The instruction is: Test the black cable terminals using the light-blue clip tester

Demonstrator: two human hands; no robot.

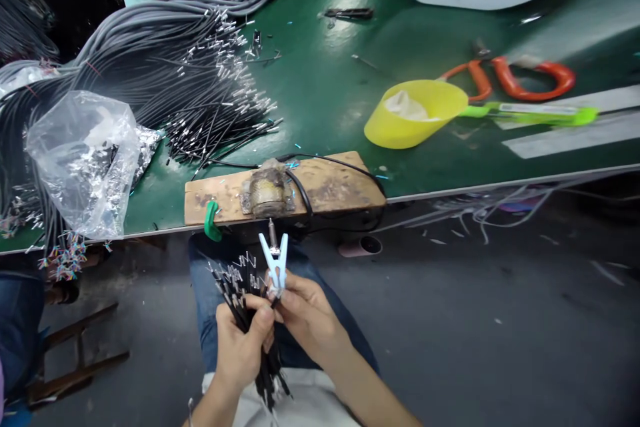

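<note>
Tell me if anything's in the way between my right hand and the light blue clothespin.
Nothing visible is: your right hand is right at the lower end of the light blue clothespin. The bundle of black wires in your left hand sits to the left, not between.

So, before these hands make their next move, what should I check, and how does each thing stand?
1. Bundle of thin black cables with bare metal tips held: ok, the left hand is closed around it.
2. Right hand's fingers clear of the light blue plastic clip: not ok, they are at its lower end.
3. Metal spindle standing idle: cannot tell from one still picture.
4. Long brown wooden board firmly fixed: cannot tell; a green clamp sits at its front edge, tightness unseen.
5. Orange-handled tool away from both hands: ok, it lies across the tabletop, well apart.
</note>
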